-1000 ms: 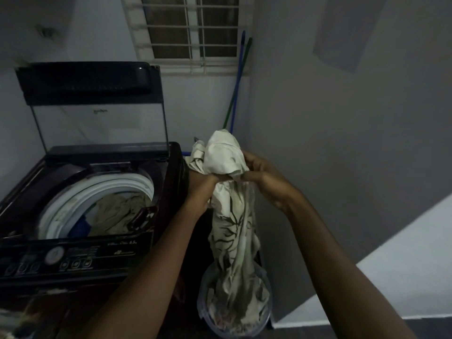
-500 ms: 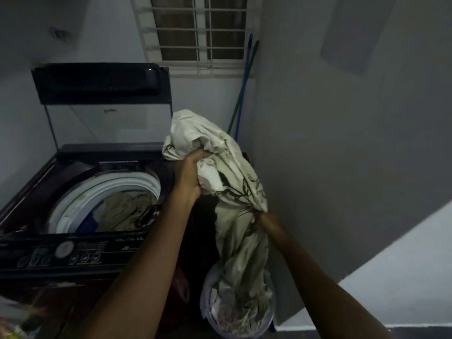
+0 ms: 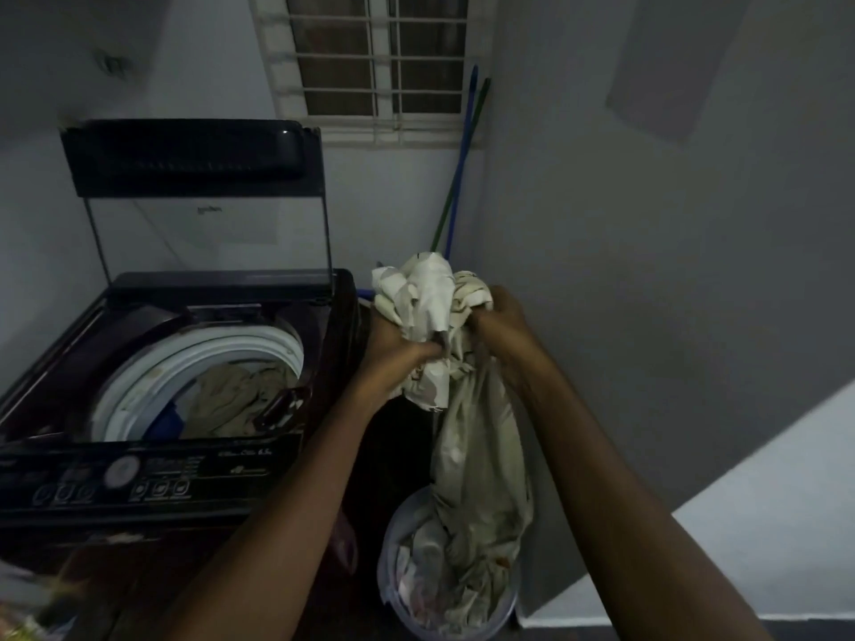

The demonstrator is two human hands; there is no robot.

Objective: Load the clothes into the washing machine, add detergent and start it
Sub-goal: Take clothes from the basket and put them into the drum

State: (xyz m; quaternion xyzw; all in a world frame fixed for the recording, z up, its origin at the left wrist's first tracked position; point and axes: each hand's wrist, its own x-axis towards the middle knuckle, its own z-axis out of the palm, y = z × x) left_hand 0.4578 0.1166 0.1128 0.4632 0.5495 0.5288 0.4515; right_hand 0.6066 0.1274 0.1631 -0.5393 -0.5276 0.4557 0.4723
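A dark top-loading washing machine (image 3: pixel 231 469) stands at the left with its lid (image 3: pixel 194 159) raised. Beige and blue clothes (image 3: pixel 236 400) lie in its white-rimmed drum. A long cream cloth with a dark leaf print (image 3: pixel 481 446) hangs from my hands down into a round laundry basket (image 3: pixel 393 589) on the floor, right of the machine. My left hand (image 3: pixel 398 349) and my right hand (image 3: pixel 499 316) both grip the bunched top of the cloth, side by side, just right of the machine's edge.
A grey wall closes in on the right. Two mop handles (image 3: pixel 458 178), blue and green, lean in the corner under a barred window (image 3: pixel 379 62). The machine's control panel (image 3: pixel 120 478) faces me at the front.
My right hand has come up from low on the cloth to join the left at the top. The bunched cloth has shifted right, away from the drum, and more of it is gathered.
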